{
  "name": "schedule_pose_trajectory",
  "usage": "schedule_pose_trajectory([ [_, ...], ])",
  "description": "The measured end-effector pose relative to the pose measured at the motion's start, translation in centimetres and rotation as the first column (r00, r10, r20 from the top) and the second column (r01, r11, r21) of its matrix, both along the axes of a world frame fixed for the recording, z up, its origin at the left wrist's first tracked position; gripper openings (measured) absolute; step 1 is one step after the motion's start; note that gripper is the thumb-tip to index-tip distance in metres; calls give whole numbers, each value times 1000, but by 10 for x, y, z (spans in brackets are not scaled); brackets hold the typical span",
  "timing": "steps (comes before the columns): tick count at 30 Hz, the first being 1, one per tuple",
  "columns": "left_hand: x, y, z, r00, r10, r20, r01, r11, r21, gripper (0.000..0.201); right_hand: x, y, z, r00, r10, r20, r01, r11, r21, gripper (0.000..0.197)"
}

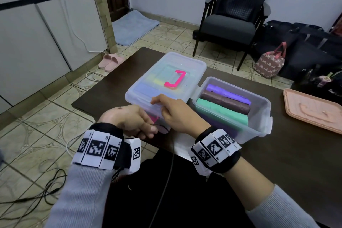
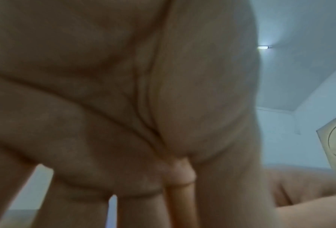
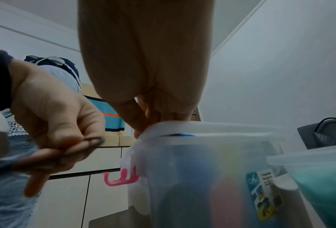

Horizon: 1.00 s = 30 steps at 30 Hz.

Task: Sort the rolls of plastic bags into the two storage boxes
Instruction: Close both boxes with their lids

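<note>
Rolls of plastic bags sit in both storage boxes on the dark desk (image 1: 111, 87). Start at the grip: the right hand (image 1: 177, 113) is curled over the near edge of the lid (image 1: 166, 77) on the left storage box (image 3: 202, 169), thumb on top of the rim, fingers wrapped under it. The left hand (image 1: 129, 120) hangs just beside it at the desk edge, its grip pinched together on a thin black cord (image 3: 93, 141) between thumb and fingers. Under the translucent lid, blue and yellow rolls (image 1: 157, 81) show only as blurred colour, and a pink handle (image 1: 175, 78) lies flat on top. A pink latch (image 3: 120, 179) hangs at the box's near end. Touching it on the right stands the open storage box (image 1: 262, 109), and there they are in a row: a green roll (image 1: 222, 111), a brown roll (image 1: 225, 101), a purple roll (image 1: 229, 92), lying side by side. Further right, well apart, a pink tray (image 1: 312, 109) rests on the desk.
</note>
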<state>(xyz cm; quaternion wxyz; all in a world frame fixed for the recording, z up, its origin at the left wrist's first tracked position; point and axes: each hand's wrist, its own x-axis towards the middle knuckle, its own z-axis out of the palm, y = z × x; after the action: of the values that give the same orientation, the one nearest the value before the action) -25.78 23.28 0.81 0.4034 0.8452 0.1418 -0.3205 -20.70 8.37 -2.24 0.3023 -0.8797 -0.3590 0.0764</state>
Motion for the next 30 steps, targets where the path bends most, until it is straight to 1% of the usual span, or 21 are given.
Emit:
schedule_pose_trajectory([
  [1,0,-1,1,1000,-14,-18,14,1000,-2,12,0,0,0,1000,0,-1,0,1000,-4,41],
  [2,0,-2,3,1000,-9,-27,9,1000,11,17,0,0,1,1000,-1,-3,1,1000,-11,41],
  [4,2,2,6,998,62,-19,-60,996,67,46,1,0,1,1000,3,-10,-3,1000,-17,42],
  [5,4,6,6,991,133,-7,-132,987,88,61,1,0,2,1000,8,-13,-8,1000,-16,42],
  [6,6,9,6,974,225,13,-225,970,92,71,2,0,2,1000,11,-14,-11,1000,-14,42],
  [7,8,13,4,945,326,39,-328,942,74,73,1,-1,2,1000,11,-12,-11,1000,-13,41],
  [9,13,16,-1,851,516,99,-515,857,-32,70,0,-1,1,1000,15,-16,-16,1000,-8,41],
  [10,15,14,-4,805,580,125,-574,815,-82,69,-1,0,1,1000,22,-23,-22,1000,-8,41],
  [11,18,11,-10,782,605,153,-597,796,-94,71,-2,0,2,999,30,-26,-30,999,-12,40],
  [12,21,7,-15,777,599,190,-600,798,-62,76,-3,0,3,999,39,-25,-40,999,-15,39],
  [13,23,2,-20,774,589,231,-606,795,3,83,-5,1,3,999,44,-24,-44,999,-15,40],
  [14,25,-4,-23,769,578,274,-616,785,74,85,-5,1,4,998,45,-33,-45,999,-6,40],
  [15,27,-9,-24,763,573,300,-626,771,120,83,-4,1,5,998,38,-54,-38,999,12,39],
  [17,28,-15,-23,745,585,322,-647,752,130,75,2,-1,7,994,11,-107,-2,996,85,38],
  [19,31,-14,-23,740,578,344,-649,748,140,72,12,-5,11,990,-40,-133,70,971,227,37],
  [20,33,-12,-26,746,566,350,-641,753,147,70,19,-9,14,989,-88,-118,119,950,288,36],
  [21,35,-9,-27,756,552,351,-628,764,151,68,28,-15,16,985,-151,-83,170,934,313,36],
  [23,38,-3,-31,763,550,339,-620,772,140,65,51,-27,17,962,-274,6,264,932,249,36],
  [26,43,4,-36,724,604,334,-666,738,109,65,92,-47,13,914,-393,101,389,919,58,36],
  [28,48,12,-37,698,636,329,-693,716,83,66,112,-56,14,888,-453,86,455,890,-10,36],
  [30,54,21,-38,714,622,321,-675,733,80,66,127,-62,19,871,-490,26,491,870,-40,38],
])
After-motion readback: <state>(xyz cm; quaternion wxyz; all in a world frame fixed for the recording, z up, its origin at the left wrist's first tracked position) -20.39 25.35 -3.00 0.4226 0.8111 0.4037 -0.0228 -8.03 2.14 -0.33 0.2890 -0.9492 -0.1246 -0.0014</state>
